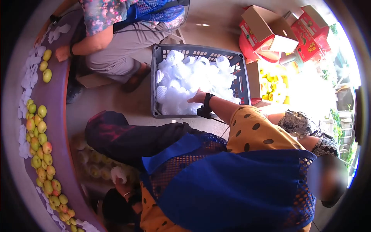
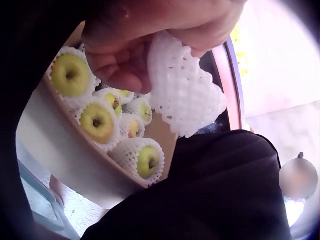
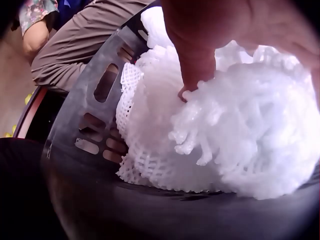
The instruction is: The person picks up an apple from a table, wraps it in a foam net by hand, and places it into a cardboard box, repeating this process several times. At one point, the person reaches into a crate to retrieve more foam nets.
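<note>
Left wrist view: my left hand (image 2: 155,27) holds a white foam net (image 2: 185,90) beside boxed apples (image 2: 70,75).
Head view, upper centre: my right hand (image 1: 198,96) touches piled foam nets (image 1: 183,73) in the black crate (image 1: 154,83); whether it grips any, I cannot tell.

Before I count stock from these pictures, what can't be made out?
- Floor of the crate: head view, piled foam nets cover it.
- Rest of the right hand: right wrist view, top edge cuts it off.
- Bottom of the apple box: left wrist view, wrapped apples hide it.
- Area beyond the yellow fruit: head view, glare.
</note>
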Demonstrator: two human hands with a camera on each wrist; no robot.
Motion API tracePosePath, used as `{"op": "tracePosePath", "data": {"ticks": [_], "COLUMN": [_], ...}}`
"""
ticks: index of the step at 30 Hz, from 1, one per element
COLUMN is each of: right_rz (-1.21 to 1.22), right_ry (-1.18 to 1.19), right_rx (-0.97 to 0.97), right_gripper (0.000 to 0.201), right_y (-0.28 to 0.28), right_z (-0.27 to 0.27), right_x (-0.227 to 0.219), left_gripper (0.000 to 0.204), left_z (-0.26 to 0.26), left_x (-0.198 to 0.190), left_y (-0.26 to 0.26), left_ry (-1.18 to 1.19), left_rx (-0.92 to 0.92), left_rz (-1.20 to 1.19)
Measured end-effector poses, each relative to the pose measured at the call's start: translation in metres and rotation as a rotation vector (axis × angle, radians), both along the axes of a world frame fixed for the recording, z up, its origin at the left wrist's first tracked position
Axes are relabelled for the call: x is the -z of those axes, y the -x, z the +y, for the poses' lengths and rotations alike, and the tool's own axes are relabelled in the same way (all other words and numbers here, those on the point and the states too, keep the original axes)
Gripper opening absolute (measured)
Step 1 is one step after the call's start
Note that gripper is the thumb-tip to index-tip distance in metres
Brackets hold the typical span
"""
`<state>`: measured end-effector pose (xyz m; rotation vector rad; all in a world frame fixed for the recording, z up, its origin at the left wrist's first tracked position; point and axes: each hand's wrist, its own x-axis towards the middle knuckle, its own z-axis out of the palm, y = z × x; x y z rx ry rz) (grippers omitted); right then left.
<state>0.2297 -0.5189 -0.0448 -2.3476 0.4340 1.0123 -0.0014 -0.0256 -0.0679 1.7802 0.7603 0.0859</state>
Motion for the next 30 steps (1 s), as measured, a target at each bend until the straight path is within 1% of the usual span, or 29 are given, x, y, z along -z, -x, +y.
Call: {"op": "tracePosePath", "data": {"ticks": [1, 2, 3, 4, 5, 6, 7, 8, 9, 10, 11, 12, 13, 14, 15, 16, 17, 18, 20, 21, 22, 23, 24, 26, 28, 30], "right_rz": [0.013, 0.027, 0.041, 0.054, 0.063, 0.07, 0.074, 0.079, 0.08, 0.075, 0.07, 0.062, 0.053, -0.038, -0.057, 0.089, 0.014, 0.026, 0.046, 0.029, 0.034, -0.047, -0.096, -0.262, -0.744, -0.686], "right_ry": [0.022, 0.044, 0.066, 0.085, 0.104, 0.122, 0.143, 0.164, 0.185, 0.202, 0.211, 0.213, 0.215, 0.246, 0.191, 0.102, 0.068, 0.182, 0.207, 0.256, 0.304, 0.339, 0.468, 0.605, 0.324, -0.354], "right_rx": [-0.027, -0.054, -0.079, -0.102, -0.126, -0.15, -0.175, -0.201, -0.234, -0.277, -0.332, -0.399, -0.466, -0.358, -0.314, -0.378, -0.32, -0.317, -0.421, -0.42, -0.444, -0.477, -0.611, -0.691, -0.708, -0.671], "right_gripper": [0.095, 0.093, 0.09, 0.088, 0.086, 0.084, 0.082, 0.08, 0.077, 0.075, 0.074, 0.072, 0.07, 0.051, 0.05, 0.048, 0.053, 0.061, 0.067, 0.063, 0.059, 0.055, 0.05, 0.043, 0.028, 0.019], "right_y": [-0.013, -0.018, -0.022, -0.021, -0.025, -0.028, -0.027, -0.026, -0.019, -0.025, -0.027, -0.038, -0.05, -0.04, -0.033, -0.033, -0.025, -0.027, -0.026, -0.022, -0.023, -0.021, -0.022, -0.034, -0.048, -0.038], "right_z": [0.006, 0.007, 0.006, -0.007, -0.012, -0.02, -0.026, -0.039, -0.045, -0.064, -0.083, -0.067, -0.037, -0.027, -0.019, 0.0, -0.006, -0.031, -0.04, -0.028, -0.024, -0.022, -0.012, 0.02, 0.063, 0.154], "right_x": [0.02, 0.038, 0.056, 0.073, 0.091, 0.107, 0.122, 0.136, 0.15, 0.163, 0.173, 0.198, 0.211, 0.153, 0.099, 0.032, 0.019, 0.048, 0.024, -0.001, -0.012, -0.023, -0.04, -0.074, -0.102, -0.172], "left_gripper": [0.034, 0.034, 0.034, 0.034, 0.034, 0.033, 0.032, 0.032, 0.03, 0.029, 0.029, 0.029, 0.03, 0.031, 0.032, 0.033, 0.032, 0.031, 0.031, 0.031, 0.033, 0.034, 0.034, 0.038, 0.039, 0.036], "left_z": [0.0, -0.006, -0.016, -0.021, -0.016, -0.008, -0.007, -0.006, -0.013, -0.015, -0.009, -0.001, 0.002, 0.001, -0.008, -0.017, -0.016, -0.014, -0.018, -0.019, -0.02, -0.021, -0.021, -0.021, -0.019, -0.02], "left_x": [0.004, -0.003, -0.018, -0.026, -0.019, -0.004, -0.002, -0.001, -0.008, -0.013, -0.014, -0.01, 0.01, 0.026, 0.009, -0.008, -0.003, 0.002, -0.007, -0.01, -0.012, -0.015, -0.017, -0.022, -0.029, -0.033], "left_y": [0.005, 0.007, 0.007, 0.008, 0.013, 0.02, 0.021, 0.024, 0.018, 0.016, 0.024, 0.035, 0.032, 0.021, 0.008, -0.004, -0.005, -0.006, -0.012, -0.014, -0.016, -0.017, -0.017, -0.017, -0.015, -0.014], "left_ry": [0.664, 0.658, 0.056, -0.542, -0.549, -0.501, -0.45, -0.455, -0.528, -0.605, -0.538, -0.479, -0.07, 0.341, 0.506, 0.673, 0.653, 0.635, 0.696, 0.689, 0.695, 0.702, 0.702, 0.68, 0.706, 0.685], "left_rx": [-0.412, -0.432, -0.108, 0.226, 0.213, 0.162, 0.109, 0.092, 0.149, 0.195, 0.174, 0.142, -0.151, -0.44, -0.546, -0.642, -0.651, -0.653, -0.638, -0.661, -0.642, -0.62, -0.635, -0.69, -0.689, -0.612], "left_rz": [-0.091, -0.092, -0.003, 0.097, 0.106, 0.143, 0.178, 0.182, 0.182, 0.185, 0.132, 0.082, 0.006, -0.102, -0.133, -0.172, -0.211, -0.246, -0.33, -0.348, -0.356, -0.366, -0.386, -0.371, -0.403, -0.505]}}
